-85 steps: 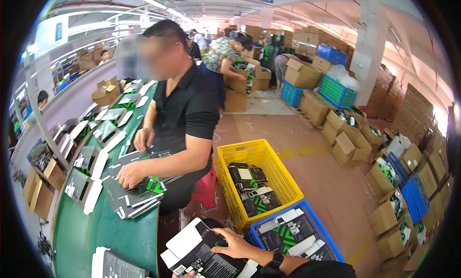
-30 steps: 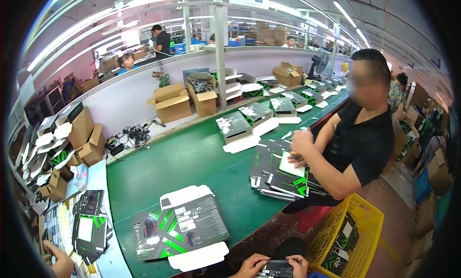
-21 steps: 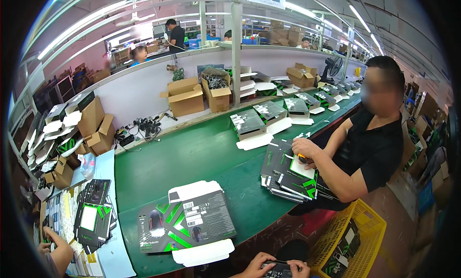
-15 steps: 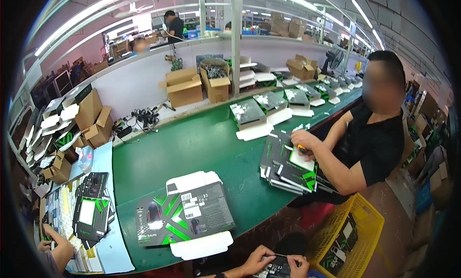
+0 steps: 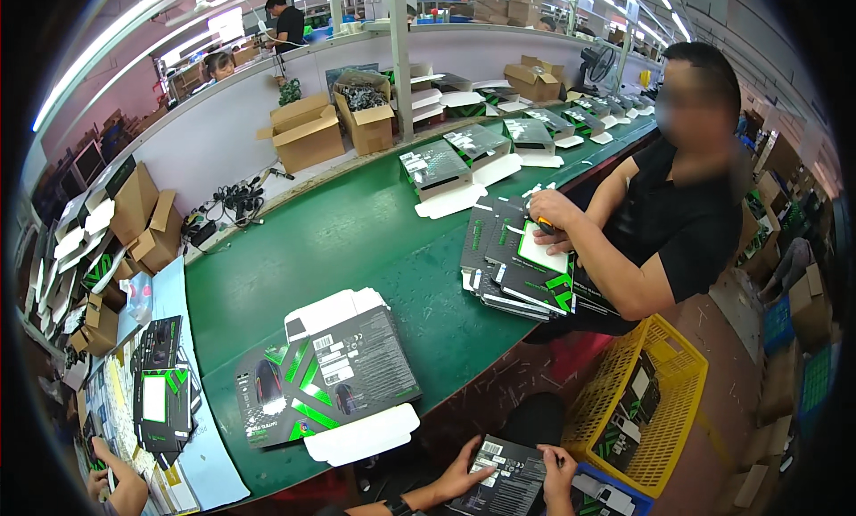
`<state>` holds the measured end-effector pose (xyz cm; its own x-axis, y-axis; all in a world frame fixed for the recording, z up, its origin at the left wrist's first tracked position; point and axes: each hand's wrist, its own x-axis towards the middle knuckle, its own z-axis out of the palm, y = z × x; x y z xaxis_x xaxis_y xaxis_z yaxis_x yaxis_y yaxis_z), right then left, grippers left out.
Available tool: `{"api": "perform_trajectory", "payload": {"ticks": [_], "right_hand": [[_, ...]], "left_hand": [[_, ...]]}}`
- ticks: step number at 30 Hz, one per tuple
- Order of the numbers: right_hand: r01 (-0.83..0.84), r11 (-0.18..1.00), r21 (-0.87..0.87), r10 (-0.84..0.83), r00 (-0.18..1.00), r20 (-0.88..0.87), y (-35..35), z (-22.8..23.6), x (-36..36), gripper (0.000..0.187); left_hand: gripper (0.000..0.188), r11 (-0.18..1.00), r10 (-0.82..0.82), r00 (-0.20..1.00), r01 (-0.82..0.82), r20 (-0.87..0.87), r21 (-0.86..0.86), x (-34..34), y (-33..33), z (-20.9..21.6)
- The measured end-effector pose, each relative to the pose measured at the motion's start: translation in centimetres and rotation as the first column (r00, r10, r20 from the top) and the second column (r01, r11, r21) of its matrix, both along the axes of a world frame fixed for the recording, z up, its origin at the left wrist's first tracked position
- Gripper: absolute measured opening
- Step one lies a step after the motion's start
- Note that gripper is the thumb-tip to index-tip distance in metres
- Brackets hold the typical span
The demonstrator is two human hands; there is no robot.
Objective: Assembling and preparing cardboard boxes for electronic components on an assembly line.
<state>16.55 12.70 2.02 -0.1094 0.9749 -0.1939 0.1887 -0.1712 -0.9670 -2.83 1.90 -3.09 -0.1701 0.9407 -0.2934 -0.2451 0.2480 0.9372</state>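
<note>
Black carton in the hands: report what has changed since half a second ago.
The black carton has tilted toward the camera, showing more of its printed face. The left hand and right hand both grip it, as before. The view has tipped down, so the scene sits higher. Unchanged: the flattened carton on the green table, the yellow basket, the co-worker's hand holding an orange-and-black tool.

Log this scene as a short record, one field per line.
Left hand: grips the left edge of a black carton
Right hand: holds that carton's right edge
Table: green, carrying a green-patterned carton with white flaps near the hands
Co-worker: black shirt, orange-and-black tool in hand above a stack of cartons
Right of the hands: yellow crate, with more cartons inside
</note>
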Motion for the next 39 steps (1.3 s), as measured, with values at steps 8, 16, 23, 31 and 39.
{"api": "perform_trajectory", "payload": {"ticks": [8,16,23,31,39], "right_hand": [[0.308,0.945,-0.113,-0.326,0.844,-0.426,2.4,5.9,0.4,0.023],[0.186,0.941,-0.283,-0.305,0.829,-0.469,3.4,3.9,-1.1,0.009],[-0.050,0.941,-0.334,-0.084,0.923,-0.376,0.2,4.1,-1.8,0.004],[-0.219,0.907,-0.359,0.130,0.958,-0.255,2.1,6.7,-3.0,0.037],[-0.529,0.848,-0.014,0.495,0.783,0.376,2.0,10.6,-7.2,0.027]], "left_hand": [[0.094,0.973,-0.061,0.905,0.148,-0.422,0.176,-6.2,-0.9,17.3],[0.098,0.796,0.603,0.795,-0.593,-0.069,0.121,-32.9,6.1,24.9],[0.118,0.805,0.254,0.357,-0.594,-0.899,-0.009,-34.0,0.1,19.7],[0.140,0.701,-0.317,0.095,-0.647,-0.944,-0.301,-31.5,-5.0,20.5],[0.099,0.837,0.036,0.174,-0.543,-0.984,-0.066,-31.1,-5.4,20.3]]}}
